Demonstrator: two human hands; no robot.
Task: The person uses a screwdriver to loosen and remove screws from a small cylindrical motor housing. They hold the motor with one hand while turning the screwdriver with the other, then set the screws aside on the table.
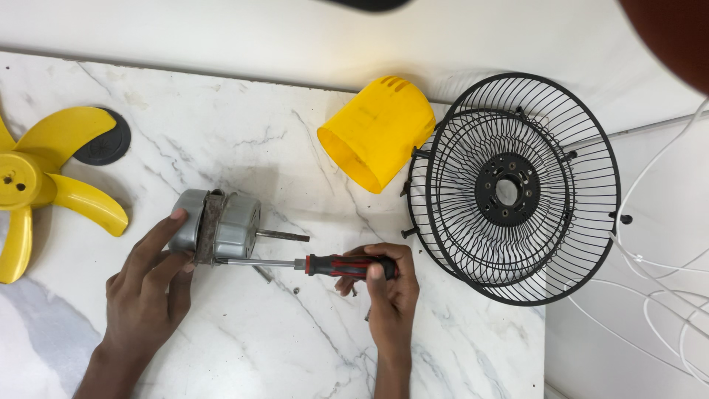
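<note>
Left hand (151, 284) clasps grey fan motor (216, 225) on its side on marble table (244, 140), steadying it | right hand (384, 284) wrapped round red-black screwdriver (310, 264), tip at motor seam | yellow cover (378, 131), grilles (509, 188), blade (44, 185) lie apart.

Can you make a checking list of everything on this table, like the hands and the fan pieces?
Surface: white marble table, grey veins.
Job's things: grey motor lying on its side; red-black screwdriver tip at its casing.
Clutter: yellow blades, yellow cover, black grilles, black disc, small screws.
Hands: left hand steadies motor; right hand fingers grip screwdriver handle.
Cables: white cable at right.
Surroundings: white wall behind.
</note>
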